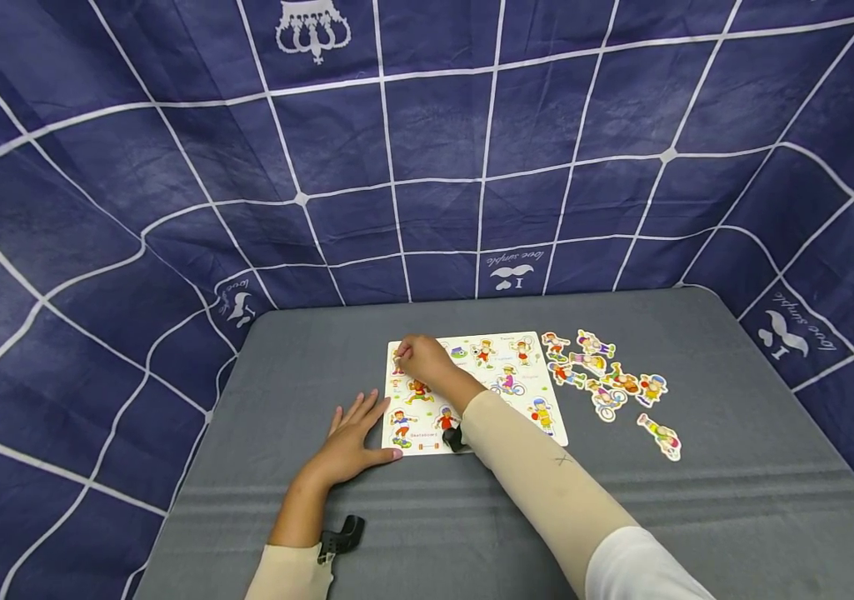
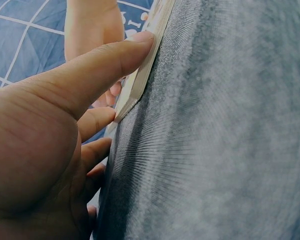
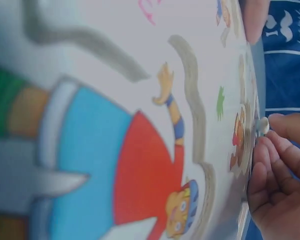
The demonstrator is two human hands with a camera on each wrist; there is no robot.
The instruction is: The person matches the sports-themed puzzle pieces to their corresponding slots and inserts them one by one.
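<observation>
A white wooden picture puzzle board point(image 1: 541, 387) with colourful sports figures lies on the table. My left hand point(image 1: 352, 437) rests at its lower left corner with the fingers spread. In the left wrist view, the thumb point(image 2: 132, 50) lies against the board's layered edge. My right hand point(image 1: 427, 362) reaches across to the upper left of the board. There its thumb and fingertips pinch a small pale knob point(image 3: 263, 126) on a puzzle piece point(image 1: 398, 367). The hand partly covers that piece, a figure in red.
To the right of the board lie several loose puzzle pieces point(image 1: 607, 400), close together. One more piece point(image 1: 661, 437) sits apart, nearer the front. The grey table point(image 1: 307, 350) is bounded by a blue cloth with white lines point(image 1: 434, 217) at the back and sides.
</observation>
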